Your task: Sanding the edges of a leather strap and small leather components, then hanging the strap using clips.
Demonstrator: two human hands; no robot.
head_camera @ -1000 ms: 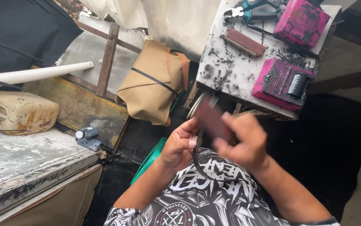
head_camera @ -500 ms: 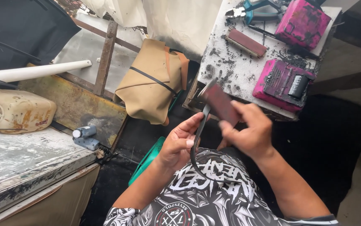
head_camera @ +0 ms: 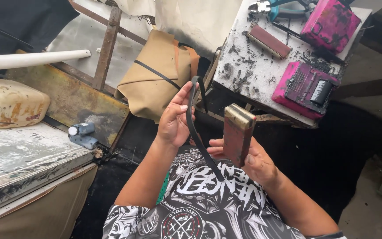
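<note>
Grimy white worktable point(head_camera: 261, 75) ahead, tan bag point(head_camera: 155, 75) leaning beside it. Left hand point(head_camera: 173, 119) pinches the black strap point(head_camera: 195, 128) upright; right hand point(head_camera: 253, 161) clamps a reddish block point(head_camera: 237, 135), just beside the strap.

A tan bag point(head_camera: 155, 79) is seen at upper centre, two pink cases point(head_camera: 306, 88) on the stained table point(head_camera: 253, 71) upper right, a white pipe point(head_camera: 31, 59) upper left
</note>
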